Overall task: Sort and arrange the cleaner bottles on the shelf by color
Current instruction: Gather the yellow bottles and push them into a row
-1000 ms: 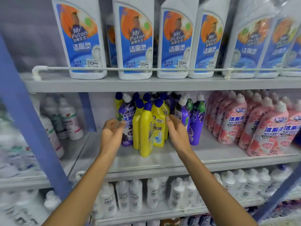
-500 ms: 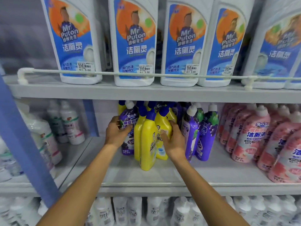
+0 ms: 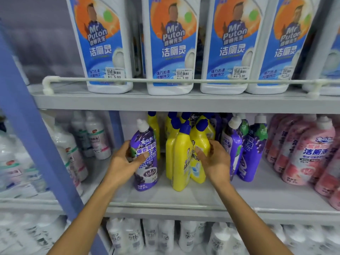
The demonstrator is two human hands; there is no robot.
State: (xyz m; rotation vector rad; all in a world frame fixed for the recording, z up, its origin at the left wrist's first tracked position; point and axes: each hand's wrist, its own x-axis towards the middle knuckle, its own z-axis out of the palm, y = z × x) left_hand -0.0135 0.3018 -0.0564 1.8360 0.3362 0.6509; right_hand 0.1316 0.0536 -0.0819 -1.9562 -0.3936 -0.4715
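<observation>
Bare shelf is lying open along the near edge; pink bottles are crowding the right, a blue post blocking the left.

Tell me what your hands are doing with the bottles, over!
Left hand gripping purple bottle. Right hand holding yellow bottle. Yellow group stands between that purple one and other purple bottles.

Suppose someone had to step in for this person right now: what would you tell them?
Left hand grips a purple bottle left of the yellows.
Right hand holds a yellow bottle in the mid-shelf yellow cluster.
More purple bottles stand right of the yellows; pink bottles are grouped far right.
Done: pinks together.
Left: purples are split, so the held one likely goes over to the others.
</observation>
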